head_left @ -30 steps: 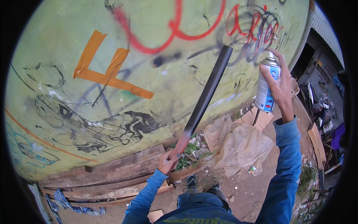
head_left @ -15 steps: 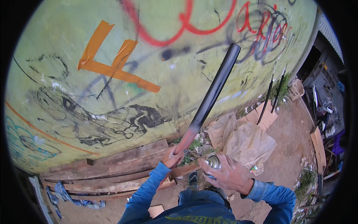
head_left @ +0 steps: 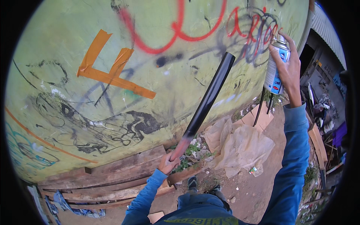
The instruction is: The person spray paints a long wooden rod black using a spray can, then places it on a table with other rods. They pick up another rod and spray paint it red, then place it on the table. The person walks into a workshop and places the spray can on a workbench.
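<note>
The left hand [head_left: 169, 163] is closed around the reddish lower end of a pole [head_left: 210, 97]; the rest of it, glossy black, slants up in front of the green wall [head_left: 180, 78]; the right hand [head_left: 289, 73] grips a spray can [head_left: 273, 79] nearly upright, forefinger over its top, apart from the pole's far end; below, I see a crumpled plastic sheet [head_left: 245, 146] and wooden boards [head_left: 108, 168].
</note>
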`<state>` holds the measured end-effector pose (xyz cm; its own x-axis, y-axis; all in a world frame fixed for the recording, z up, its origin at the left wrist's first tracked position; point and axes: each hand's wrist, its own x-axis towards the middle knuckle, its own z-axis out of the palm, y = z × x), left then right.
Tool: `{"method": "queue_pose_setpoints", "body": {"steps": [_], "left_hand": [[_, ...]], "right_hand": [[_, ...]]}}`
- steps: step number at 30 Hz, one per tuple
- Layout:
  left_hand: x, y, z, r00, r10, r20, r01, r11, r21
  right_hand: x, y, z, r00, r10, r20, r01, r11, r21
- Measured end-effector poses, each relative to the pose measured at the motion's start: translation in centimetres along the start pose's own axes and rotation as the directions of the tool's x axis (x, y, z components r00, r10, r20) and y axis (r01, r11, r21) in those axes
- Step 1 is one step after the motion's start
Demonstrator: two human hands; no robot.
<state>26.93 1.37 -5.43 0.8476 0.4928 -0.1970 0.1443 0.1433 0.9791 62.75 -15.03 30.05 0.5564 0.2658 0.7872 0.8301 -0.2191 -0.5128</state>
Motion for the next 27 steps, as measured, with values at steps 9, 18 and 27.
{"method": "queue_pose_setpoints", "body": {"steps": [9, 18, 27], "left_hand": [[1.5, -1.1, 0.8, 0.998, 0.022, -0.055, -0.014, 0.991, 0.134], [0.9, -1.1, 0.0, 0.993, -0.119, -0.001, 0.119, 0.992, -0.029], [1.1, -2.8, -0.2, 1.0, -0.014, 0.027, 0.015, 1.0, -0.01]], "right_hand": [[-22.5, -4.4, 2.0, 0.569, -0.4, 0.719, 0.566, 0.824, 0.011], [-11.5, -0.5, 3.4, 0.849, -0.207, 0.486, 0.211, 0.976, 0.047], [-3.9, -0.8, 2.3, 0.953, -0.236, 0.188, 0.238, 0.971, 0.014]]}}
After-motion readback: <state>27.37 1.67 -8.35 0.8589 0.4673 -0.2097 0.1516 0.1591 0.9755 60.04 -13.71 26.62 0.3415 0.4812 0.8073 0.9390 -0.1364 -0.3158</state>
